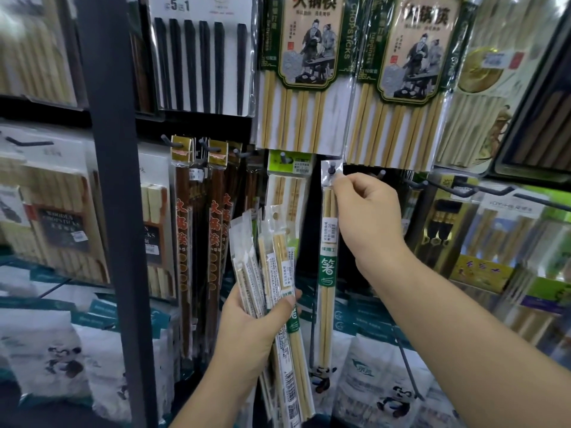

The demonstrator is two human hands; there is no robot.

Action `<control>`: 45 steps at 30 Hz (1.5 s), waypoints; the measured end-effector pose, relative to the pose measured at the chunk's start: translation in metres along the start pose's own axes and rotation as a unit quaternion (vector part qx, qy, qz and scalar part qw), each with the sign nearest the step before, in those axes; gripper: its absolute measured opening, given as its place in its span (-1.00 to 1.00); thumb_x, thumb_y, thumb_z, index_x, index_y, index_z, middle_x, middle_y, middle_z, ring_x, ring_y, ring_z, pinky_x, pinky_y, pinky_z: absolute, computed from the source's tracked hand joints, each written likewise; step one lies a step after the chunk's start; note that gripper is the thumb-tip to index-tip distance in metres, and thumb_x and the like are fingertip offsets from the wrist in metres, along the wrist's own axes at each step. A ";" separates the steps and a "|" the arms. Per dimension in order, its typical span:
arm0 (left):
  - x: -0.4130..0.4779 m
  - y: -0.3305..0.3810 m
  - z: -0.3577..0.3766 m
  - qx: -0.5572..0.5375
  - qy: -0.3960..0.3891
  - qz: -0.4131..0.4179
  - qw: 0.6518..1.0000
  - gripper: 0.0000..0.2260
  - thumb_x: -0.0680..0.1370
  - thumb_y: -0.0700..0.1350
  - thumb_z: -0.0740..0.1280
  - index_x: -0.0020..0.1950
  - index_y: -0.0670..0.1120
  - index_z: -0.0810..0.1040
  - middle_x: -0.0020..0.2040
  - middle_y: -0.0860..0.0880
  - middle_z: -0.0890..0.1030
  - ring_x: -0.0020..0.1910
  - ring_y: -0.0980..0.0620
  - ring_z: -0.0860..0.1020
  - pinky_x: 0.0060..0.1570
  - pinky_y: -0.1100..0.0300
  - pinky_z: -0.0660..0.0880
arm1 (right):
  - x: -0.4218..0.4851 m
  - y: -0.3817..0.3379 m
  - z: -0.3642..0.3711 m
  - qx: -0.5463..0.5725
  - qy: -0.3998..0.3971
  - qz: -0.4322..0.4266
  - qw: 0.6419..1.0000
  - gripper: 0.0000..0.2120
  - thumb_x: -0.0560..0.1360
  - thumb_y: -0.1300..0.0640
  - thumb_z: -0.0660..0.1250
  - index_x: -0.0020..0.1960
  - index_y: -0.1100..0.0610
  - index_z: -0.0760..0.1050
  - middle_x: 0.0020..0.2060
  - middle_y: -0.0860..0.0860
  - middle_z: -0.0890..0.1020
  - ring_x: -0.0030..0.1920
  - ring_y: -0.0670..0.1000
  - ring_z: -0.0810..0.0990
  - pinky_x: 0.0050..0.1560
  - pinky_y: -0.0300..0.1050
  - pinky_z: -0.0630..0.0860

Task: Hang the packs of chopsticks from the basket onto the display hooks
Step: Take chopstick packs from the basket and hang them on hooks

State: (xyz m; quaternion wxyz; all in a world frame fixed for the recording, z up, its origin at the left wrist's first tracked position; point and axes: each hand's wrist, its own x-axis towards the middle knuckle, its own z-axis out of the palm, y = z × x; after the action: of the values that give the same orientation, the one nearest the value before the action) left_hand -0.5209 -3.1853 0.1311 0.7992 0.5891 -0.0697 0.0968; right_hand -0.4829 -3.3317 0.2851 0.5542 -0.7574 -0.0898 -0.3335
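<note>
**One pack meets its hook, a handful more wait**

My right hand (pixel 367 217) pinches the clear top flap of a single pack of chopsticks (pixel 328 273) between thumb and fingertips, right at the display hook (pixel 332 168). The hook's tip shows through the pack's hanging hole, and the pack drops straight down from it, green band at its middle. How far back on the hook it sits, I cannot tell. Lower and to the left, my left hand (pixel 253 332) grips a fanned bundle of similar packs (pixel 272 273), several of them, tops pointing up. Just left of the working hook hangs a green-topped pack (pixel 287 186); just right, a bare hook (pixel 381 173) pokes out. Large bamboo packs (pixel 302 72) hang in the row above. The basket is out of view. My reading: this pack is nearly hung and needs only letting go, while the whole bundle remains, so the job looks far from finished.
</note>
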 end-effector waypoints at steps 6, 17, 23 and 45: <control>0.000 0.003 -0.001 0.001 -0.004 0.010 1.000 -0.66 0.50 -0.23 0.53 0.23 0.00 0.61 0.05 0.02 0.77 0.06 0.05 0.73 0.03 0.20 0.60 | 0.006 0.015 0.003 -0.039 0.013 0.016 0.999 -0.60 0.66 -0.07 0.25 -0.21 0.17 0.57 -0.49 -0.10 0.43 -0.43 -0.13 0.39 -0.29 -0.13 0.40; -0.001 0.008 0.003 0.005 -0.016 0.044 0.999 -0.70 0.42 -0.11 0.60 0.09 0.14 0.70 0.04 0.03 0.76 0.03 0.07 0.73 -0.06 0.24 0.62 | -0.053 0.018 0.012 -0.013 -0.078 0.029 0.996 -0.78 0.57 -0.09 0.38 -0.20 -0.02 0.57 -0.33 -0.09 0.63 -0.33 -0.22 0.56 -0.33 -0.39 0.47; -0.002 0.009 0.003 0.029 -0.025 0.073 0.997 -0.64 0.42 -0.16 0.61 0.06 0.23 0.67 0.02 0.05 0.76 0.00 0.08 0.73 -0.08 0.35 0.60 | -0.055 0.014 0.015 -0.005 -0.129 0.071 0.989 -0.84 0.49 -0.08 0.49 -0.04 -0.04 0.58 -0.21 0.00 0.66 -0.21 -0.05 0.66 -0.21 -0.23 0.62; 0.000 0.008 -0.006 -0.015 0.046 0.032 0.998 -0.49 0.26 0.18 0.61 0.18 0.14 0.65 0.11 0.02 0.75 0.12 -0.04 0.72 0.27 -0.17 0.55 | -0.016 -0.018 -0.006 0.023 -0.029 0.049 0.998 -0.69 0.68 0.04 0.25 -0.15 0.11 0.63 -0.48 -0.06 0.48 -0.44 -0.13 0.43 -0.39 -0.25 0.43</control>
State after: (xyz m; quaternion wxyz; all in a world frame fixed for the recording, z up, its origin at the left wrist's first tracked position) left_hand -0.5224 -3.1775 0.1367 0.8067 0.5696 -0.0534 0.1481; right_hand -0.5068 -3.3265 0.2902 0.5840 -0.7574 -0.0759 -0.2820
